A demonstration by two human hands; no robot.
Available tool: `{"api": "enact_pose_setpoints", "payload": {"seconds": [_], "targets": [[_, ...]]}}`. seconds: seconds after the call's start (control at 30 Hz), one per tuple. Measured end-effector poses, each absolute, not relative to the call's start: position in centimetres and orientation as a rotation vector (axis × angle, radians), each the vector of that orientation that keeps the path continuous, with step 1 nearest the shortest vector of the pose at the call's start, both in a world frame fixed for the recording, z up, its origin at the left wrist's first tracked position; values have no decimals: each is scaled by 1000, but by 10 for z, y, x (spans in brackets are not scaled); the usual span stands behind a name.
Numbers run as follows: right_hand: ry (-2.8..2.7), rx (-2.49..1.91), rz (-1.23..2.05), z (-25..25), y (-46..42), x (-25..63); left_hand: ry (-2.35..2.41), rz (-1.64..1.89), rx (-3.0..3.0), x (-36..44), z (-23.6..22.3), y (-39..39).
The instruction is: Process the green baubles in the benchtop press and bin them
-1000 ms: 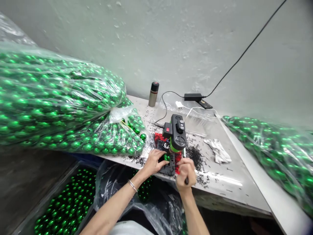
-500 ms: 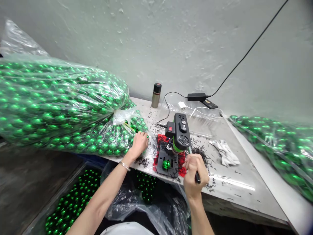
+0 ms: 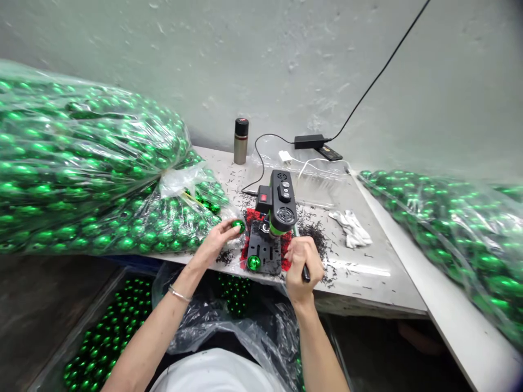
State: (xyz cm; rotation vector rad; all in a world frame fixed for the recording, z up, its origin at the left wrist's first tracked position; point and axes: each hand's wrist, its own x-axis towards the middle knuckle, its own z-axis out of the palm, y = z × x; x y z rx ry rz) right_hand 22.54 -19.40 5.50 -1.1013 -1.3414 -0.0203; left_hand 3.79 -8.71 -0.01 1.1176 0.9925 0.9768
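Between the fingertips of my left hand (image 3: 216, 240) is a shiny green ball (image 3: 238, 226), held just left of a small black bench drill (image 3: 283, 201). My right hand (image 3: 303, 264) is wrapped round the drill's lever (image 3: 305, 274), whose black end pokes out below the fist. Another green ball (image 3: 254, 263) rests at the front left of the drill's slotted black base plate (image 3: 266, 249), under no finger. Left of my left hand lies the mouth of a clear plastic bag (image 3: 175, 182) full of such balls.
Dark shavings (image 3: 312, 237) litter the white table (image 3: 384, 275). A flask (image 3: 241, 142), a power adapter (image 3: 309, 141) with cables and white gloves (image 3: 350, 228) lie farther back. A bagged heap of balls (image 3: 453, 234) stands right; a ball-filled bin (image 3: 110, 326) sits below left.
My left hand has come out of the bag's mouth toward the drill with a green ball in its fingers. The right hand keeps its grip on the lever. The view has shifted.
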Motion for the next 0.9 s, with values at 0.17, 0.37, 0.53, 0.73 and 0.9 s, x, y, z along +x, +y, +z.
{"api": "enact_pose_setpoints", "payload": {"seconds": [0.17,0.37,0.53,0.73,0.9], "targets": [[-1351,-1087,-22,55,-194,226,868,929,752,63,-22,-102],[-1357,-1084,-26,53,-195,226,1024,899,848,74,-29,-98],[-1355,-1091,-30,55,-195,226,967,933,788,79,-30,-97],[-1305,-1151,21,79,-191,223,977,932,961,91,-38,-97],[-1281,-1194,27,92,-187,223,1000,941,1341,99,-42,-105]]}}
